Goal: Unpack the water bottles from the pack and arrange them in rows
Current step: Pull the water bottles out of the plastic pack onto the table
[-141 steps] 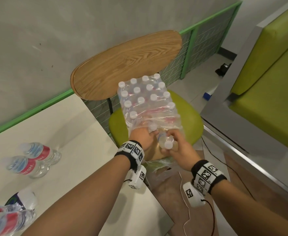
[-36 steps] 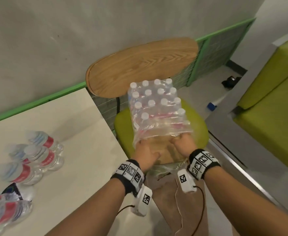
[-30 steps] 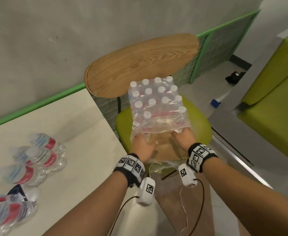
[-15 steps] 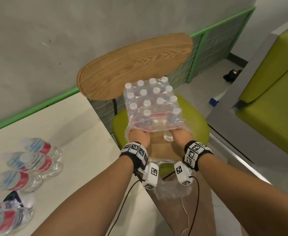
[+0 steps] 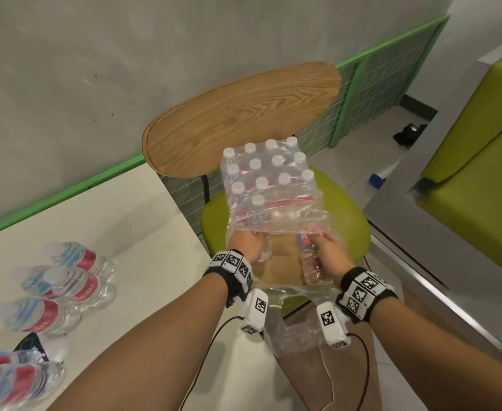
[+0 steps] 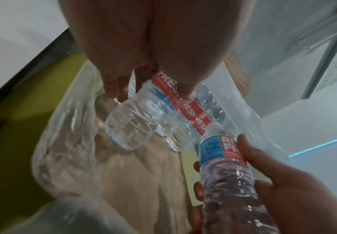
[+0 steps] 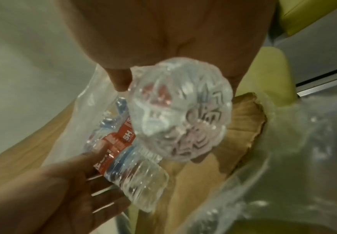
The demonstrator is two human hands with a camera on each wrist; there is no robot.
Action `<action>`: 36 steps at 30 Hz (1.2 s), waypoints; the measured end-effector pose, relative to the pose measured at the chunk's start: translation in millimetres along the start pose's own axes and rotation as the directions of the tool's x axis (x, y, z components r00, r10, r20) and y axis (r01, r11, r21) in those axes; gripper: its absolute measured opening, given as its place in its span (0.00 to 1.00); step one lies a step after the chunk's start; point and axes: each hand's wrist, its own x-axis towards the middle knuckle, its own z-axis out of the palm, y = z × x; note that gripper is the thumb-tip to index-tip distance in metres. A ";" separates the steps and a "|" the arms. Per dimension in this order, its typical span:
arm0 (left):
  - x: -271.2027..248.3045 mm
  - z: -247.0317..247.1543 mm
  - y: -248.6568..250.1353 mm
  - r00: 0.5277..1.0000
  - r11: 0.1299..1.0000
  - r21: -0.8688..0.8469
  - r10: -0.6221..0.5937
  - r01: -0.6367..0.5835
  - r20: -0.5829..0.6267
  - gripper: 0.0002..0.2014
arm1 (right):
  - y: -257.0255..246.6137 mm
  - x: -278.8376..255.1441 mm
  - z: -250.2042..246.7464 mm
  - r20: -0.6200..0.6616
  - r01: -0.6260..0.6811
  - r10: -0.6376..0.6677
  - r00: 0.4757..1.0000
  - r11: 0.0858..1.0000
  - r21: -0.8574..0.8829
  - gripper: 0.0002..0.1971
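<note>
The shrink-wrapped pack of water bottles (image 5: 269, 179) stands on a green chair seat (image 5: 350, 221), its clear wrap (image 5: 288, 221) torn open at the near end. My left hand (image 5: 248, 246) reaches under the loose wrap and grips a red-labelled bottle (image 6: 135, 120) lying on its side. My right hand (image 5: 318, 253) grips another bottle (image 5: 310, 262) by its body, cap end pointing into the pack, base toward me (image 7: 179, 114). Both bottles are over the brown cardboard tray (image 5: 282, 262). The left hand's bottle (image 7: 135, 171) shows in the right wrist view too.
Several unpacked bottles (image 5: 74, 280) lie on their sides on the white table (image 5: 125, 226) to my left. The wooden chair back (image 5: 244, 114) rises behind the pack. A green sofa (image 5: 481, 143) with a grey frame stands on the right. Torn wrap (image 5: 291, 330) hangs off the seat's front.
Both hands went into the open end of the wrap and each took hold of a bottle. The right hand has drawn its bottle back toward me, partly out of the pack.
</note>
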 end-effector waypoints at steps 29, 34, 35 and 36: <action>-156.2 -118.4 -189.5 0.947 0.848 -0.530 -0.189 0.024 -0.258 0.28 | 21.7 -84.1 97.5 0.514 0.376 -0.081 0.854 0.779 -0.502 0.24; -146.2 -122.6 -215.9 0.855 0.913 -0.404 -0.166 -0.055 -0.492 0.31 | 16.4 -73.6 172.8 0.506 0.389 -0.122 0.854 0.796 -0.463 0.32; -142.1 -120.9 -222.5 0.832 0.934 -0.355 -0.163 -0.043 -0.530 0.31 | 15.0 -71.4 186.8 0.500 0.392 -0.125 0.857 0.788 -0.475 0.33; -139.0 -119.3 -226.1 0.823 0.949 -0.315 -0.172 -0.009 -0.541 0.30 | 14.6 -68.7 200.0 0.497 0.402 -0.130 0.858 0.771 -0.494 0.34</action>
